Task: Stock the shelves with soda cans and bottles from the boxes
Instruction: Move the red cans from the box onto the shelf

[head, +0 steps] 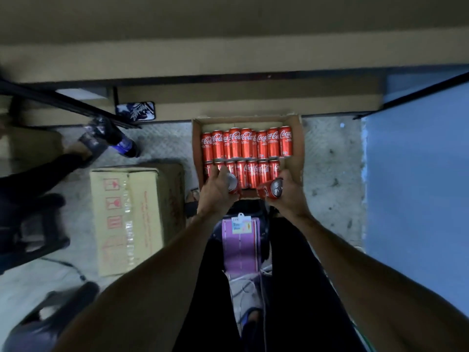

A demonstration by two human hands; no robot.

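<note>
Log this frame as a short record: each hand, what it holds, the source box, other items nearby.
left hand: grips a red aluminium soda can
right hand: grips a second red soda can, silver top facing the camera
open brown cardboard box: on the floor, two rows of red cans inside
closed tan cardboard carton: left of the open box
dark bottle with blue label: beyond the carton, blurred

An open cardboard box on the floor holds two rows of upright red Coca-Cola cans. Over its near edge, silver tops showing, the left can lies tilted in the left hand and the right can in the right hand
</note>
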